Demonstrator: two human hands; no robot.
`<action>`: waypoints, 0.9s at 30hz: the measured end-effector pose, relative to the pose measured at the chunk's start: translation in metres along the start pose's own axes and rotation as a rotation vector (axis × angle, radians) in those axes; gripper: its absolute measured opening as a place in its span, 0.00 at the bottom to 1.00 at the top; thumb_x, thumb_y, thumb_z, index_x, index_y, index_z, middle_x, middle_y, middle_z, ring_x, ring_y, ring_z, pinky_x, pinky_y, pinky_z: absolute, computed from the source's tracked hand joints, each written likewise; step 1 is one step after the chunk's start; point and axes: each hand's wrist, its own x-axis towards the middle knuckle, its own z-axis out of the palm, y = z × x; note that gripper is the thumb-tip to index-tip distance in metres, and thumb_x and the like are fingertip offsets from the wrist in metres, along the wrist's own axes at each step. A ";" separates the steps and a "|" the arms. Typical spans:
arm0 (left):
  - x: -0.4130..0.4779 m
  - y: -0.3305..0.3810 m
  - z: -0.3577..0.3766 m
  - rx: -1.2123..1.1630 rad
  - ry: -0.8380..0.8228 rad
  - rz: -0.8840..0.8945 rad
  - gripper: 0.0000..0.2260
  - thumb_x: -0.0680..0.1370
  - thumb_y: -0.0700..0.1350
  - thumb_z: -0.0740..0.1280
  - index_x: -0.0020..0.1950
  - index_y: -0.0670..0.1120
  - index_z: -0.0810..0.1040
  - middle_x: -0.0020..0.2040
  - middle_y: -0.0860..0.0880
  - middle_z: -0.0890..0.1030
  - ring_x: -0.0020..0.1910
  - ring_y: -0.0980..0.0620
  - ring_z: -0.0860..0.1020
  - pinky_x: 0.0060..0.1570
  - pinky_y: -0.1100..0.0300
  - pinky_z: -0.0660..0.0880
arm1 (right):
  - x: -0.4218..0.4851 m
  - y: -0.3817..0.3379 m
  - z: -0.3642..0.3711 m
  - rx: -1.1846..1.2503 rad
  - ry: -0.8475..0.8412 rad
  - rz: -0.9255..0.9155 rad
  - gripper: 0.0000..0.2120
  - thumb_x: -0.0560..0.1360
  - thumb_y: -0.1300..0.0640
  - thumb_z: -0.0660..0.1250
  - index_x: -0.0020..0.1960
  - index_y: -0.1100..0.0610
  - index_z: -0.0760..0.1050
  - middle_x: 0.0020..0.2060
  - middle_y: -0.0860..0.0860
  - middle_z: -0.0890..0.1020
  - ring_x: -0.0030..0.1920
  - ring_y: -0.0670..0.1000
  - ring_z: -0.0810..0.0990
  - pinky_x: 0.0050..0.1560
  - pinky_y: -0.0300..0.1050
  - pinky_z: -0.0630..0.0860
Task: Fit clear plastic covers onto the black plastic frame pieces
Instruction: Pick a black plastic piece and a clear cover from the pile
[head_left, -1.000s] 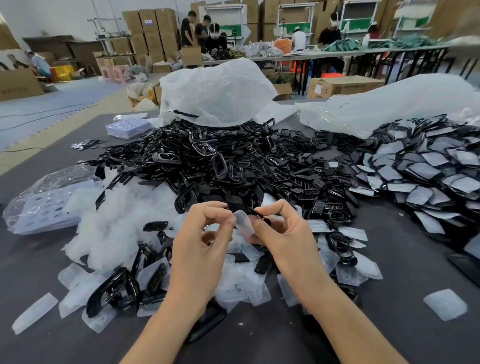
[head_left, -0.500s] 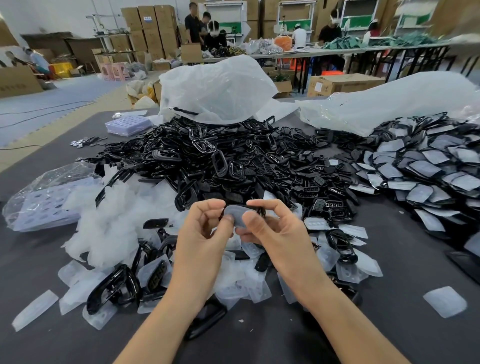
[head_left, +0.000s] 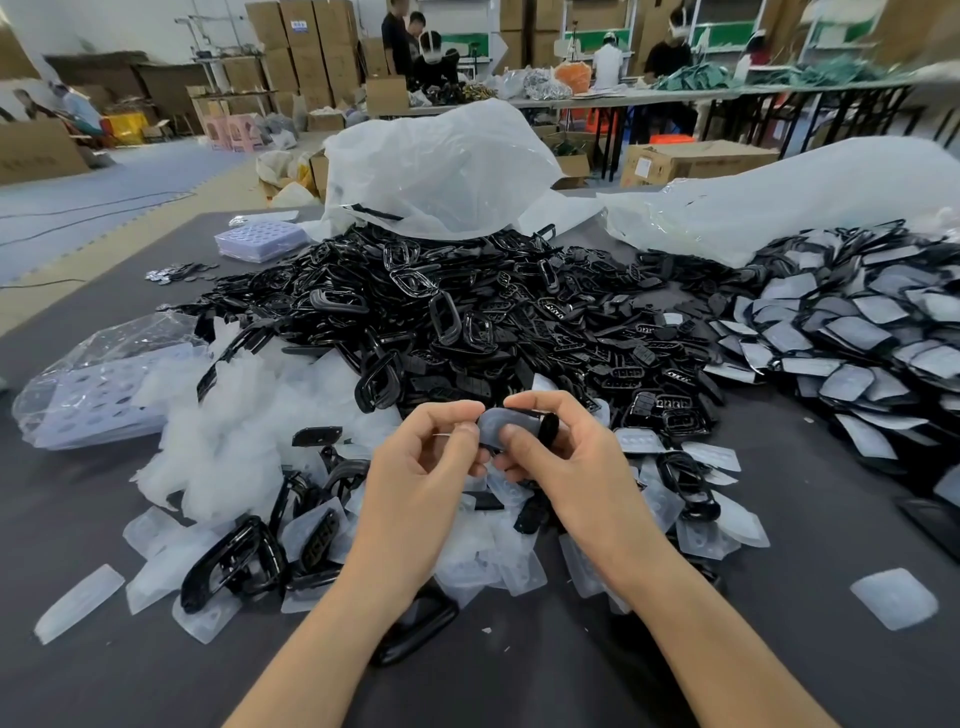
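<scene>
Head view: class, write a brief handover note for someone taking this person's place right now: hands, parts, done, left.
Left hand: pinches the left end of a clear cover.
Right hand: grips a black frame piece, thumb pressing the cover onto it.
Whether the cover is fully seated cannot be told.
The pile of bare frames lies beyond the hands; loose covers lie under the wrists; covered pieces are stacked at right on the table.
Done: the right pile. Left: seat this one, then the bare frames.
</scene>
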 end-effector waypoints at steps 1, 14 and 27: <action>0.000 0.000 0.000 -0.011 -0.004 -0.002 0.06 0.81 0.43 0.66 0.53 0.51 0.82 0.40 0.49 0.84 0.41 0.52 0.83 0.47 0.62 0.81 | 0.000 0.000 -0.001 -0.010 -0.007 -0.004 0.09 0.80 0.59 0.70 0.56 0.47 0.79 0.40 0.49 0.87 0.42 0.47 0.86 0.46 0.36 0.80; -0.002 0.004 0.002 -0.088 -0.188 -0.059 0.16 0.79 0.33 0.63 0.58 0.51 0.81 0.52 0.36 0.82 0.46 0.45 0.81 0.50 0.60 0.80 | 0.002 0.004 0.002 0.098 -0.044 0.024 0.05 0.80 0.58 0.70 0.56 0.55 0.81 0.44 0.52 0.88 0.42 0.50 0.87 0.42 0.36 0.81; -0.008 0.000 0.006 0.175 -0.044 0.115 0.12 0.85 0.44 0.59 0.54 0.56 0.82 0.40 0.56 0.84 0.40 0.58 0.82 0.40 0.72 0.74 | 0.002 0.006 -0.001 -0.080 -0.044 -0.030 0.07 0.77 0.54 0.74 0.52 0.46 0.79 0.43 0.42 0.86 0.41 0.45 0.86 0.44 0.34 0.79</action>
